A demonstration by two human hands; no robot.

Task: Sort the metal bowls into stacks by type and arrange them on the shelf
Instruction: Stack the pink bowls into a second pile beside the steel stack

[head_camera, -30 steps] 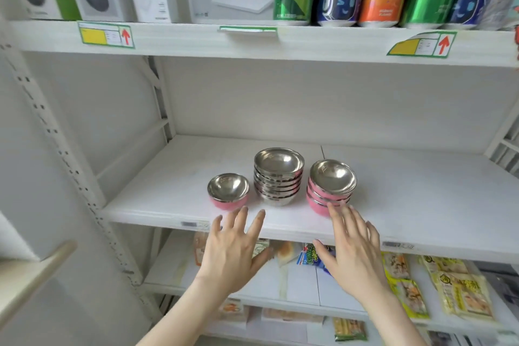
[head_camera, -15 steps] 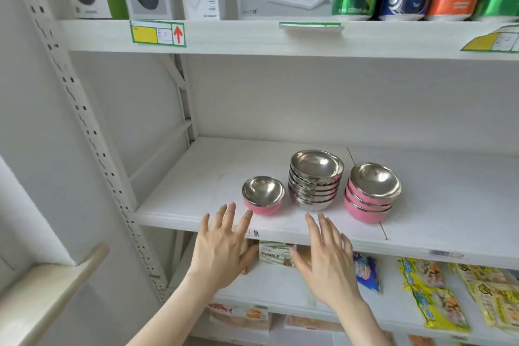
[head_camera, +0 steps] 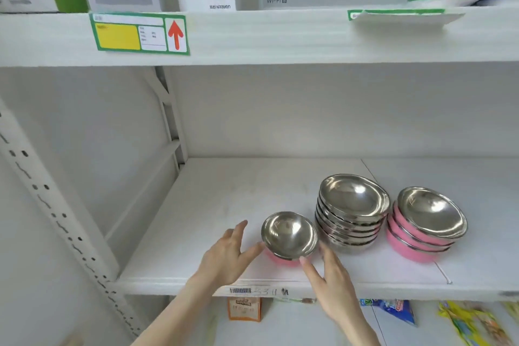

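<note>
On the white shelf [head_camera: 219,205] a single pink-sided metal bowl [head_camera: 289,234] sits near the front edge. To its right stands a stack of several plain steel bowls [head_camera: 352,213], then a stack of pink-sided bowls [head_camera: 427,223]. My left hand [head_camera: 227,255] reaches in with straight fingers, its thumb touching the single bowl's left side. My right hand [head_camera: 331,281] lies with straight fingers against the bowl's front right. Neither hand curls round the bowl.
The shelf above [head_camera: 280,36] carries boxed mice, a charger box, a router box and drink cans, with a yellow price tag [head_camera: 139,34]. Snack packets [head_camera: 474,323] lie on the lower shelf. A perforated upright [head_camera: 56,216] stands at left.
Both hands moved forward from below the shelf edge to either side of the single pink bowl. The view has closed in and shifted left.
</note>
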